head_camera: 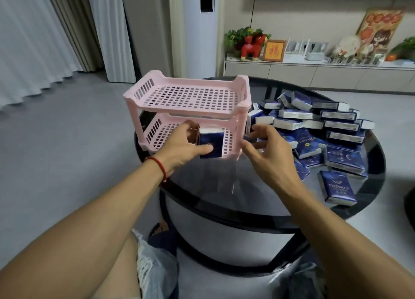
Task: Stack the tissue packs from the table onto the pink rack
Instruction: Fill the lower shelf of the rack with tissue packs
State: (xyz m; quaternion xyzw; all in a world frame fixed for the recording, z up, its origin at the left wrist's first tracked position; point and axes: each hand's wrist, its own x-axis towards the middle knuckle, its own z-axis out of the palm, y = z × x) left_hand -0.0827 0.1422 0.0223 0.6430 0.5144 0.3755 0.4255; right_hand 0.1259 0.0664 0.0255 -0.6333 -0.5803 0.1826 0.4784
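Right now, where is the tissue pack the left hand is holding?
In the head view, the tissue pack sits left of centre, gripped by the left hand at the front edge of the pink rack's lower shelf, with the top shelf above it.

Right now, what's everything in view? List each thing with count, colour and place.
pink rack: one, pink, two tiers, left part of table; top tier bare.
tissue pack: one, dark blue and white, at lower tier's front, in left hand.
tissue pile: many, too heaped to count, dark blue and white, right of rack.
table: one, round, black glass.
red horse figure: one, red, on cabinet behind.
framed picture: one, gold, beside the figure.
curtains: pale, far left.
left hand: grips the pack; red bracelet at wrist.
right hand: fingers curled loosely near rack's right corner; grip unclear.
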